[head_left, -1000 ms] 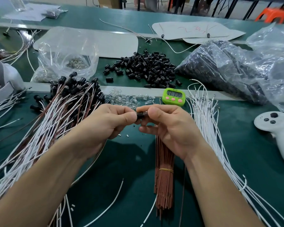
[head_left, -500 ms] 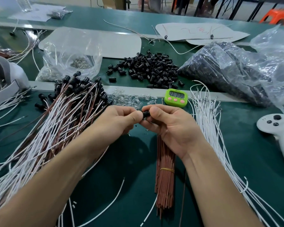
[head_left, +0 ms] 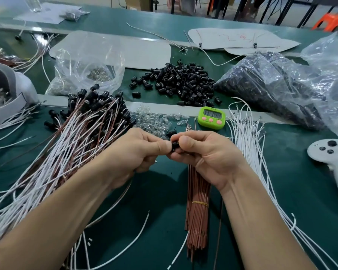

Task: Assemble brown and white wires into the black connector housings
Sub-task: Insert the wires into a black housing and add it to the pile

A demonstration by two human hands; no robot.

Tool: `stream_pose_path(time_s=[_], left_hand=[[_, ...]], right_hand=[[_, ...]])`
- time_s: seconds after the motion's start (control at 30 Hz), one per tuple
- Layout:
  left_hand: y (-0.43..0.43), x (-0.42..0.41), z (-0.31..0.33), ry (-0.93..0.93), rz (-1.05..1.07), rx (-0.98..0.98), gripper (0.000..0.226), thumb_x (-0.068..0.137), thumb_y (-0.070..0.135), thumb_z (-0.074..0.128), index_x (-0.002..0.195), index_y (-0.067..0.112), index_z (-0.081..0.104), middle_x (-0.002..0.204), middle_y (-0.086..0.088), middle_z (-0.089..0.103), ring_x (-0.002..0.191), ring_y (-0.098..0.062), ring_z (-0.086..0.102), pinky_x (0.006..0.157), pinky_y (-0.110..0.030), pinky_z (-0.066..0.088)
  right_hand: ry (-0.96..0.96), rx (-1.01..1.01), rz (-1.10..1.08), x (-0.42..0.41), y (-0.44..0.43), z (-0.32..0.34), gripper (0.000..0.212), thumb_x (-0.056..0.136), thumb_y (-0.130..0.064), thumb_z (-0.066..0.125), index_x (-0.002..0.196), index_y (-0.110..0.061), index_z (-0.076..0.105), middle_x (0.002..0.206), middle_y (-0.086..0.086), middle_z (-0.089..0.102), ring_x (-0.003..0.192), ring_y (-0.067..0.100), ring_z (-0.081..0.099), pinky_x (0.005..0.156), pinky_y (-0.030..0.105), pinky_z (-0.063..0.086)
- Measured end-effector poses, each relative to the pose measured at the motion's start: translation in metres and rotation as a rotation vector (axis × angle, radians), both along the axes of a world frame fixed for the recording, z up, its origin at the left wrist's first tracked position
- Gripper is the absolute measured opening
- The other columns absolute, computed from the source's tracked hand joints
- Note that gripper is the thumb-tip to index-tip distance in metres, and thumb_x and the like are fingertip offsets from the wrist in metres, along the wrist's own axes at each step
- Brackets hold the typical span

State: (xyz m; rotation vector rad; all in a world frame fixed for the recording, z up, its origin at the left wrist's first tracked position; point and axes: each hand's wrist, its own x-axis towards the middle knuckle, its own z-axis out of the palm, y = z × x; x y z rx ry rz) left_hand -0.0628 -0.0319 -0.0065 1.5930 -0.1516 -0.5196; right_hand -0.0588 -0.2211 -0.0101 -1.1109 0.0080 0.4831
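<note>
Left hand (head_left: 137, 152) and right hand (head_left: 207, 158) barely shifted, pinching housing (head_left: 175, 146) over mat (head_left: 160, 191).

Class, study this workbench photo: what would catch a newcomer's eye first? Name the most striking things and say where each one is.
Dead centre, the left hand and right hand pinch a small black housing between their fingertips. To the left fans a big sheaf of white and brown wires; behind the hands sit a bright green timer and, farther back, a heap of black housings.
</note>
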Motion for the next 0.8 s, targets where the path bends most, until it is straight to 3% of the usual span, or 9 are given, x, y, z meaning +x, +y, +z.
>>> stream_pose_path(time_s=[0.17, 0.23, 0.33, 0.47, 0.57, 0.63, 0.7, 0.8], left_hand=[[-0.013, -0.003, -0.008, -0.022, 0.142, -0.085, 0.038, 0.091, 0.027, 0.065, 0.054, 0.022, 0.069, 0.047, 0.009, 0.030, 0.042, -0.006, 0.021, 0.039, -0.016, 0.020], [-0.016, 0.001, -0.010, -0.094, 0.200, -0.011, 0.042, 0.098, 0.025, 0.063, 0.057, 0.024, 0.072, 0.046, 0.010, 0.036, 0.042, -0.005, 0.025, 0.041, -0.016, 0.023], [-0.016, 0.005, -0.012, -0.166, 0.244, 0.112, 0.045, 0.101, 0.027, 0.061, 0.058, 0.025, 0.072, 0.044, 0.011, 0.043, 0.040, -0.005, 0.031, 0.042, -0.019, 0.025], [-0.013, 0.005, -0.005, -0.093, 0.184, 0.037, 0.046, 0.106, 0.022, 0.052, 0.067, 0.018, 0.075, 0.047, 0.004, 0.043, 0.039, -0.008, 0.030, 0.040, -0.018, 0.024], [-0.002, 0.007, 0.017, -0.130, 0.115, 0.090, 0.049, 0.107, 0.018, 0.050, 0.067, 0.024, 0.077, 0.053, 0.001, 0.047, 0.042, -0.009, 0.031, 0.042, -0.020, 0.024], [0.011, 0.011, 0.033, -0.156, 0.108, 0.159, 0.039, 0.106, 0.017, 0.052, 0.080, 0.017, 0.080, 0.055, 0.000, 0.051, 0.041, -0.008, 0.033, 0.040, -0.018, 0.026], [0.023, 0.010, 0.047, -0.176, 0.089, 0.246, 0.031, 0.105, 0.016, 0.054, 0.090, 0.010, 0.080, 0.055, 0.000, 0.053, 0.041, -0.008, 0.035, 0.039, -0.017, 0.027], [0.039, 0.002, 0.062, -0.182, 0.072, 0.320, 0.032, 0.105, 0.015, 0.053, 0.089, 0.008, 0.080, 0.055, -0.001, 0.054, 0.043, -0.008, 0.037, 0.042, -0.017, 0.029]], right_hand=[[-0.011, 0.040, -0.077, 0.001, 0.001, 0.000, 0.015, 0.077, -0.015, 0.070, 0.077, -0.009, 0.083, 0.069, 0.006, 0.071, 0.063, 0.010, 0.069, 0.063, 0.021, 0.059], [-0.055, 0.019, -0.102, -0.001, 0.005, -0.003, 0.016, 0.084, -0.018, 0.069, 0.086, -0.011, 0.083, 0.078, 0.005, 0.073, 0.068, 0.008, 0.068, 0.063, 0.020, 0.057], [-0.123, -0.096, -0.116, -0.004, 0.015, -0.005, 0.017, 0.093, -0.002, 0.066, 0.093, -0.011, 0.081, 0.086, 0.008, 0.072, 0.075, 0.012, 0.064, 0.060, 0.021, 0.051], [-0.088, -0.204, -0.206, -0.002, 0.023, 0.004, 0.028, 0.101, -0.003, 0.058, 0.084, -0.013, 0.078, 0.081, 0.005, 0.074, 0.075, 0.013, 0.066, 0.062, 0.022, 0.050], [0.024, -0.057, -0.307, 0.006, 0.019, 0.023, 0.026, 0.106, -0.008, 0.052, 0.088, -0.006, 0.070, 0.081, 0.010, 0.075, 0.074, 0.019, 0.073, 0.063, 0.030, 0.060], [0.081, 0.043, -0.419, 0.013, 0.011, 0.040, 0.024, 0.106, -0.010, 0.051, 0.091, -0.003, 0.067, 0.083, 0.017, 0.076, 0.071, 0.026, 0.074, 0.059, 0.033, 0.062], [0.087, 0.068, -0.519, 0.023, 0.004, 0.058, 0.021, 0.105, -0.011, 0.054, 0.093, 0.000, 0.066, 0.080, 0.019, 0.076, 0.064, 0.025, 0.072, 0.054, 0.029, 0.060], [0.052, -0.014, -0.641, 0.040, 0.000, 0.076, 0.022, 0.103, -0.017, 0.062, 0.090, 0.000, 0.067, 0.069, 0.014, 0.073, 0.052, 0.017, 0.063, 0.046, 0.022, 0.050]])
